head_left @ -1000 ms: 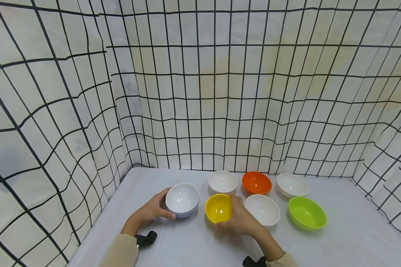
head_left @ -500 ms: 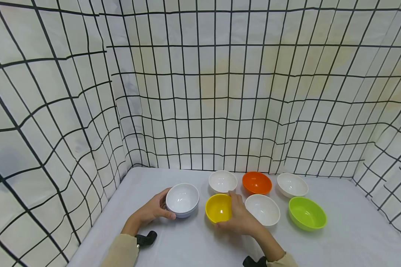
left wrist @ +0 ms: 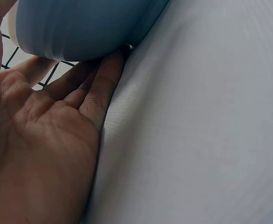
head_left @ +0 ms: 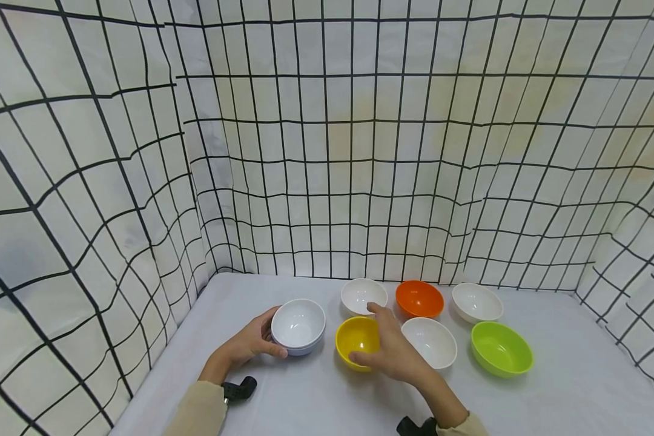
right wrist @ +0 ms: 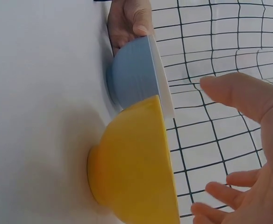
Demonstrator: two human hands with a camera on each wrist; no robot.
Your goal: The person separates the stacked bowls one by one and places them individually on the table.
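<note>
My left hand (head_left: 252,338) holds a light blue bowl (head_left: 305,349) from its left side, thumb in front and fingers behind. Nested in that bowl is a white bowl (head_left: 298,323), its thin rim showing above the blue one in the right wrist view. A yellow bowl (head_left: 353,336) stands upright on the cloth to the right. Over its right rim hovers my right hand (head_left: 396,352), thumb and fingers spread and holding nothing. In the right wrist view a gap shows between this hand and the yellow bowl (right wrist: 136,163).
Behind the yellow bowl stand a white bowl (head_left: 360,295) and an orange bowl (head_left: 419,297). Another white bowl (head_left: 430,344) is right of my right hand, with a green bowl (head_left: 501,349) and a further white bowl (head_left: 476,303) beyond. Grid-patterned walls (head_left: 327,181) enclose the white-covered table (head_left: 305,406).
My right hand has let go of the yellow bowl and risen slightly off its rim, fingers spreading. The left hand and the bowls have stayed in place.
</note>
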